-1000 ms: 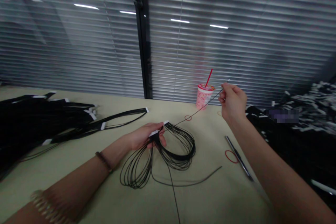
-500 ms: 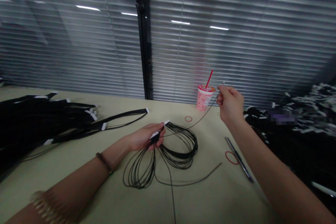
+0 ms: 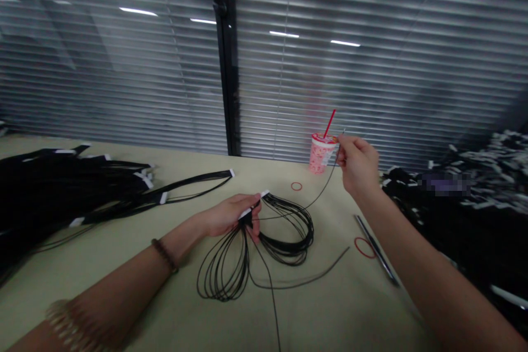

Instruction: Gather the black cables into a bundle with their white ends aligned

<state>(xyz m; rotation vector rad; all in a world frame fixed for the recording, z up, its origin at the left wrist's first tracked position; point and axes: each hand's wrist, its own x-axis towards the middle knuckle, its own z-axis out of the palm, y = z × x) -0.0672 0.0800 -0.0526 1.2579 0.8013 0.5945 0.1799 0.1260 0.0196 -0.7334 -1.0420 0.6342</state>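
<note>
My left hand (image 3: 237, 214) is closed on a looped bundle of thin black wires (image 3: 307, 231) with white connectors (image 3: 264, 194) at its ends. The loops fan out to both sides of the fingers, just above the table. Two loose wire tails trail from the bundle, one curving right and one running toward me. My right hand (image 3: 358, 162) pinches a single black wire (image 3: 325, 184) near its tip, which pokes up above the fingers. That wire sags back toward the bundle. Behind the right hand stands a pink patterned cup (image 3: 318, 157) with a red straw.
Black wire bundles with white connectors (image 3: 74, 187) are heaped at the left. Another large wire pile (image 3: 445, 231) fills the right side. A slim dark pen-like tool (image 3: 377, 250) and red rubber bands (image 3: 296, 186) lie on the table (image 3: 165, 291). Window blinds (image 3: 363, 66) stand behind.
My right hand has shifted slightly left with the wire tip, and the wire sags more. My left hand and the bundle have moved a little to the right.
</note>
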